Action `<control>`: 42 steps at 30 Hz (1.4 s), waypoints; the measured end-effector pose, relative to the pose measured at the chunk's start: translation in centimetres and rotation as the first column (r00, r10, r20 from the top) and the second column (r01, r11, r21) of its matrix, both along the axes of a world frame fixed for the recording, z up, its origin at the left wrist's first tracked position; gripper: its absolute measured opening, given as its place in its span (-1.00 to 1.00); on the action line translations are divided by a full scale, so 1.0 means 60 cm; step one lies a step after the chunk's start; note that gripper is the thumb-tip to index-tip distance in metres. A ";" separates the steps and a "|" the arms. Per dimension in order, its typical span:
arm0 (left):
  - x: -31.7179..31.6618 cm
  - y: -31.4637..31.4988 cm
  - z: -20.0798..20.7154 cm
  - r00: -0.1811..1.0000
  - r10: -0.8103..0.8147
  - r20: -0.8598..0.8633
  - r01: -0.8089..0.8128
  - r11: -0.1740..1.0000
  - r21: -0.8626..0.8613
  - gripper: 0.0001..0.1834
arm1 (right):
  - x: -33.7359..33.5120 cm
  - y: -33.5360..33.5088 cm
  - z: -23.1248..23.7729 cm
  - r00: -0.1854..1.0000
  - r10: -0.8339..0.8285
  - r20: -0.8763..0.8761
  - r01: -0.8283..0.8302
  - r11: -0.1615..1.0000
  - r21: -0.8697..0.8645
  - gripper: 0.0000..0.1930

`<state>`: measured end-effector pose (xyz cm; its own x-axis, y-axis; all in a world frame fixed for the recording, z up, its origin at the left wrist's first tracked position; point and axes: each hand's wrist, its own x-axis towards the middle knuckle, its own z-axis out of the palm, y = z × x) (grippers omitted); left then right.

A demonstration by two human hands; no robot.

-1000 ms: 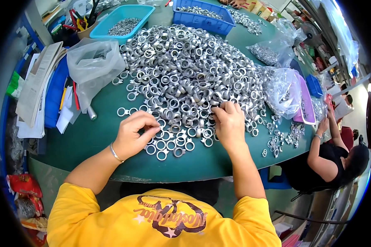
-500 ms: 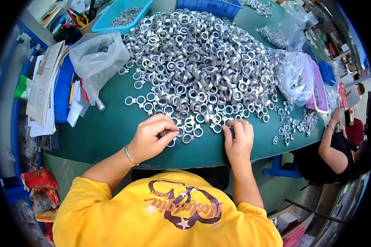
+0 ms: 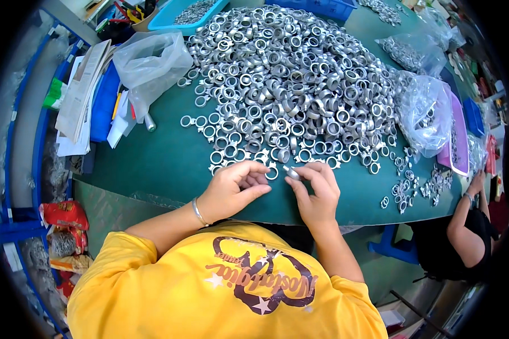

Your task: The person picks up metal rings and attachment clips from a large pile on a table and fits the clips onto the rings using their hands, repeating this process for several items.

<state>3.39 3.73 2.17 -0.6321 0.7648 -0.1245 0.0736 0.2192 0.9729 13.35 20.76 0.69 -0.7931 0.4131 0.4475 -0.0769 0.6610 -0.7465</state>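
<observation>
A big heap of silver metal rings with small lugs (image 3: 300, 85) covers the middle of the green table (image 3: 152, 175). At its near edge, my right hand (image 3: 320, 192) pinches one metal ring (image 3: 292, 173) between thumb and fingers, tilted and lifted off the tabletop. To the left, my left hand (image 3: 237, 186) is half curled, its thumb apart from the fingers and nothing seen between them. A loose ring (image 3: 272, 172) lies right by the left fingertips. The inside of the left palm is partly hidden.
A clear plastic bag (image 3: 152, 62) and stacked papers (image 3: 85, 90) are at the left. On the right are a bagged pink tray (image 3: 461, 135) and smaller scattered rings (image 3: 402, 192). Blue bins (image 3: 316, 8) stand at the back. Another person (image 3: 464, 237) sits at the right.
My right hand has moved left and now holds a ring off the table. The left hand has shifted right, its thumb and fingers parting. The whole view has shifted slightly.
</observation>
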 end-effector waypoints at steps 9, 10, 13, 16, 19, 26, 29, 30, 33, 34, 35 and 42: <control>0.045 0.036 0.015 0.958 0.029 0.285 -0.068 0.990 0.126 -0.67 | 0.030 -0.003 0.018 0.965 0.210 -0.157 -0.231 0.964 -0.135 -0.74; 0.050 0.037 0.015 0.985 0.063 0.163 -0.090 0.982 0.164 -0.67 | 0.033 -0.002 0.019 0.965 0.213 -0.155 -0.234 0.963 -0.135 -0.74; 0.061 0.043 0.020 0.986 0.134 0.100 -0.156 0.956 0.249 -0.67 | 0.043 0.001 0.017 0.952 0.248 -0.178 -0.281 0.941 -0.191 -0.75; 0.056 0.047 0.031 0.992 0.069 -0.105 -0.045 0.975 0.216 -0.69 | 0.054 -0.005 0.004 0.947 0.246 -0.207 -0.302 0.902 -0.310 -0.78; 0.042 0.045 0.029 0.908 0.014 -0.418 0.072 0.979 0.191 -0.72 | 0.062 -0.011 -0.010 0.956 0.226 -0.187 -0.279 0.899 -0.337 -0.78; 0.019 0.041 0.034 0.888 -0.071 -0.453 0.168 0.970 0.177 -0.72 | 0.069 -0.038 -0.021 0.963 0.158 -0.219 -0.269 0.637 -0.723 -0.73; 0.010 0.031 0.033 0.891 -0.069 -0.449 0.163 0.972 0.172 -0.69 | 0.065 -0.039 -0.007 0.975 0.160 -0.153 -0.193 0.270 -0.943 -0.78; 0.006 0.027 0.031 0.894 -0.070 -0.442 0.163 0.971 0.176 -0.69 | 0.062 -0.044 -0.008 0.977 0.158 -0.145 -0.185 0.273 -0.944 -0.78; -0.008 0.020 0.030 0.841 -0.115 -0.529 0.251 0.949 0.193 -0.68 | 0.048 -0.056 -0.013 0.950 0.233 -0.208 -0.260 0.226 -0.939 -0.74; -0.007 0.019 0.028 0.845 -0.074 -0.529 0.225 0.948 0.227 -0.69 | 0.046 -0.056 -0.011 0.953 0.225 -0.205 -0.251 0.201 -0.947 -0.73; -0.009 0.017 0.027 0.848 -0.032 -0.529 0.198 0.945 0.260 -0.69 | 0.043 -0.056 -0.009 0.955 0.216 -0.201 -0.241 0.176 -0.954 -0.72; -0.020 -0.002 0.021 0.972 -0.062 -0.228 0.120 0.961 0.248 -0.75 | 0.030 -0.072 0.001 0.958 0.101 -0.267 -0.276 0.093 -0.957 -0.68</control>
<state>2.19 3.61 3.43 -0.5481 0.8078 0.2170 0.2961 -0.0552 0.9535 15.16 16.43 0.73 -0.9064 0.4015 -0.1312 -0.2024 -0.6855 -0.6994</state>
